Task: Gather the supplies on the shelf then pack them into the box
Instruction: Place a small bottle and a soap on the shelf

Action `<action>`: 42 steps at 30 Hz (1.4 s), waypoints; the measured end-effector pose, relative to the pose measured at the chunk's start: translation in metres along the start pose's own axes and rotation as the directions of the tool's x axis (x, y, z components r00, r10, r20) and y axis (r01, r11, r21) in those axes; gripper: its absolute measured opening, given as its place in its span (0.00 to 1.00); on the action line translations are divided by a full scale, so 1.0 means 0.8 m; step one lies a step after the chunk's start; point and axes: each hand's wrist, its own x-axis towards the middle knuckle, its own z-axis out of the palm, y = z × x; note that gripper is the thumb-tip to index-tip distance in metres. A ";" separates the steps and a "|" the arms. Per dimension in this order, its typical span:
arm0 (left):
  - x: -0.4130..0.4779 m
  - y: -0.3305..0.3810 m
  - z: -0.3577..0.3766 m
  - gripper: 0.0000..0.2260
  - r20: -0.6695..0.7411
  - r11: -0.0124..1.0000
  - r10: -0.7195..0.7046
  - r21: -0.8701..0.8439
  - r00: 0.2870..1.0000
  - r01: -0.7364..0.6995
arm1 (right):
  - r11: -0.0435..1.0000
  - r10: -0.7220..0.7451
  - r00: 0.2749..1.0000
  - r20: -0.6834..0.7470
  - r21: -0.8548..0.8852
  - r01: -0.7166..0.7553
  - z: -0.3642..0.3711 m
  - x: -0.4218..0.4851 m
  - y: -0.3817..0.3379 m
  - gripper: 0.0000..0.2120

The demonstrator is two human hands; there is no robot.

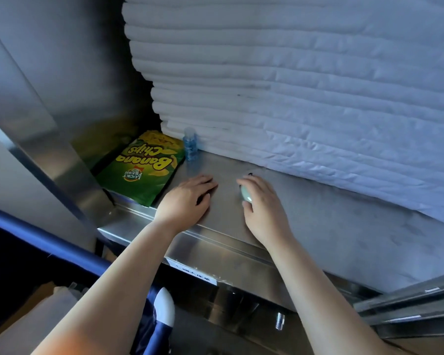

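Right hand (pixel 264 208) cups pale item (pixel 246 194); left hand (pixel 187 198) flat, empty, near shelf (pixel 331 226) front edge. Secure grip before lifting.

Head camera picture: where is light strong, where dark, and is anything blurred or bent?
Head view: soft bluish light on the white stacked pads and steel shelf; glare on the shelf's front edge; deep shadow behind the banana chips bag; the blue bottle looks blurred; straight edges bend near the borders; a highlight shines on the pale green item the right hand grips.
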 end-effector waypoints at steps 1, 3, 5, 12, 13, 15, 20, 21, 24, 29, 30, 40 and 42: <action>0.000 0.000 0.000 0.17 0.003 1.000 0.000 0.001 1.000 0.000 | 1.000 -0.018 0.999 0.037 0.012 0.017 0.001 0.004 0.000 0.23; 0.001 -0.001 0.001 0.17 0.000 1.000 -0.003 0.001 1.000 0.003 | 0.999 -0.001 0.997 0.073 0.037 -0.002 -0.004 0.006 0.007 0.26; 0.001 -0.002 0.002 0.17 -0.008 1.000 -0.002 0.001 1.000 0.002 | 0.999 0.049 0.998 0.043 0.017 -0.050 -0.012 0.002 0.019 0.29; 0.000 -0.003 0.005 0.17 -0.021 0.999 0.020 0.027 1.000 -0.020 | 0.982 0.167 0.984 -0.068 0.095 -0.160 -0.017 -0.007 0.030 0.17; 0.000 -0.003 0.005 0.17 -0.023 0.999 0.029 0.039 0.999 -0.028 | 0.983 0.166 0.984 -0.065 0.092 -0.160 -0.017 -0.008 0.030 0.14; -0.001 -0.003 0.004 0.18 -0.030 0.998 0.047 0.053 0.998 -0.045 | 0.993 0.110 0.991 -0.077 0.050 -0.107 -0.017 -0.009 0.030 0.12; -0.005 0.003 0.002 0.25 -0.053 0.989 0.134 0.067 0.990 -0.130 | 0.998 0.063 0.996 -0.059 0.022 -0.061 -0.016 -0.008 0.030 0.11; -0.005 0.005 0.001 0.26 -0.045 0.985 0.162 0.070 0.986 -0.159 | 0.998 0.067 0.997 -0.047 0.024 -0.066 -0.016 -0.007 0.031 0.12; 0.000 0.013 -0.002 0.29 -0.033 0.981 0.193 0.033 0.981 -0.192 | 0.995 0.094 0.995 -0.020 0.039 -0.093 -0.015 -0.006 0.032 0.12; 0.001 0.036 0.013 0.28 -0.078 0.973 0.229 -0.015 0.970 -0.231 | 0.992 0.087 0.993 -0.082 0.097 -0.079 -0.016 -0.008 0.030 0.14; 0.000 0.038 0.015 0.28 -0.082 0.973 0.228 -0.012 0.970 -0.229 | 0.993 0.072 0.992 -0.107 0.105 -0.061 -0.017 -0.008 0.029 0.15; -0.002 0.029 0.021 0.27 -0.006 0.974 0.196 0.116 0.980 -0.194 | 0.990 0.141 0.984 -0.107 -0.017 -0.143 -0.009 -0.005 0.035 0.14; -0.002 0.028 0.021 0.26 0.002 0.975 0.190 0.119 0.982 -0.189 | 0.985 0.153 0.982 -0.108 -0.061 -0.160 -0.007 -0.006 0.035 0.13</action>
